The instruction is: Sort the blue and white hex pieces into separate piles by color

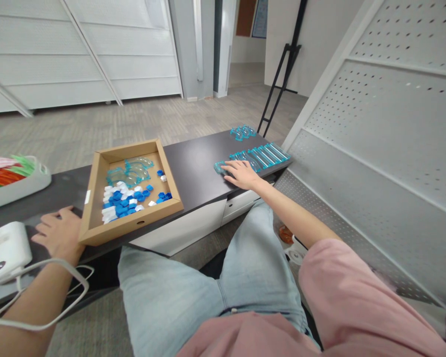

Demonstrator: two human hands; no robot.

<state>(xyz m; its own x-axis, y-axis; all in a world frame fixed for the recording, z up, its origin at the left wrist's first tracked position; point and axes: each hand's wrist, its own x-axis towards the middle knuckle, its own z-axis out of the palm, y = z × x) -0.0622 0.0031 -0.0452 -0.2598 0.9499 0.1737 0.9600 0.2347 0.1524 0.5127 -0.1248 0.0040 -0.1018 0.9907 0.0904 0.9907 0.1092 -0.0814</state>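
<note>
My left hand [59, 232] lies on the dark tabletop with its fingers spread, holding nothing. It is just left of a cardboard tray [167, 173]. On the right, my right hand [242, 174] reaches over the table with fingers stretched out. Its fingertips touch a small translucent teal piece [219, 167] lying on the table. Beyond that hand are curved teal pieces [241, 155], partly hidden by it, and a row of straight teal tubes [269, 155]. Inside the tray are curved teal track pieces [130, 172] and many blue and white hexagonal pieces [122, 198].
More curved teal pieces [243, 132] lie at the table's far edge. A white basket [40, 173] of red and green items stands at left, near a white device [9, 243] with a looped cable [85, 282]. A perforated metal panel [375, 139] borders the right side.
</note>
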